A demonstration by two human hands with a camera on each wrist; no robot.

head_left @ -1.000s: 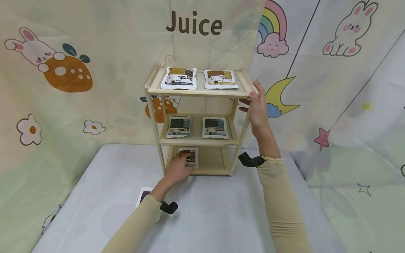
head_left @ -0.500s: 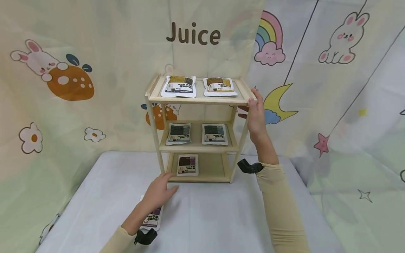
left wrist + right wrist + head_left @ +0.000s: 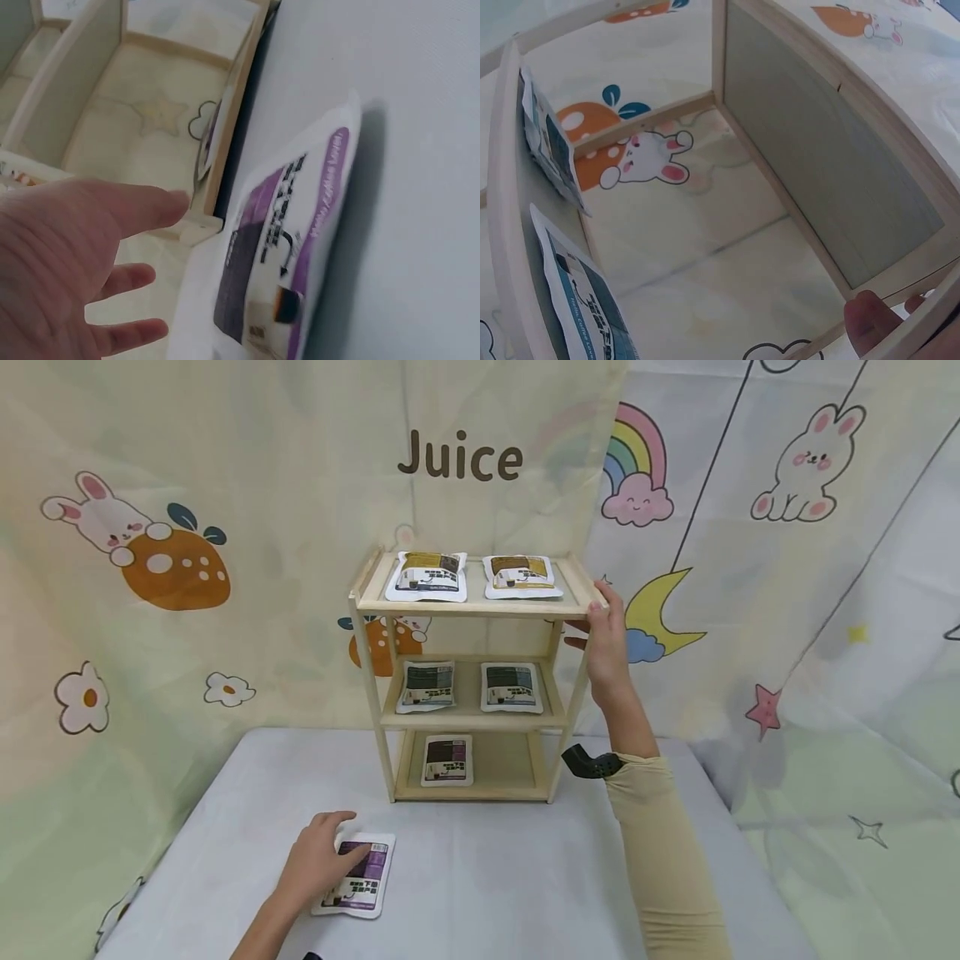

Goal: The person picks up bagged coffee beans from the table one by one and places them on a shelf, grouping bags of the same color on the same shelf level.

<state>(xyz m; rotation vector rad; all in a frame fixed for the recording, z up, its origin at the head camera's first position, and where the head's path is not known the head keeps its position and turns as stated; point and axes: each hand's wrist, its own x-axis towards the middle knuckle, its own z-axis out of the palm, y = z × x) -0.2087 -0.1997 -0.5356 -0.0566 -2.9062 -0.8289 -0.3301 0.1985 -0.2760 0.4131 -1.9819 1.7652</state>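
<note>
My left hand (image 3: 313,862) hovers over a white pouch with a purple-and-black label (image 3: 369,878) lying on the table. Its fingers are spread, and the left wrist view has the hand (image 3: 60,262) apart from the pouch (image 3: 262,247). My right hand (image 3: 609,652) grips the top right corner of a three-tier wooden shelf (image 3: 472,722), thumb in front and fingers behind the rail. In the right wrist view, fingertips (image 3: 868,319) show at the frame's underside. A similar purple-labelled pouch (image 3: 447,762) lies on the left of the bottom tier.
Two yellow-and-brown-labelled pouches (image 3: 427,578) lie on the top tier. Two teal-labelled pouches (image 3: 512,687) rest on the middle tier. The shelf stands toward the back of a white-covered table (image 3: 525,877), before a printed cloth backdrop (image 3: 300,527).
My left hand has drawn back from the pouch on the bottom tier, coming down and left to above the pouch on the table. The right hand keeps its grip on the shelf.
</note>
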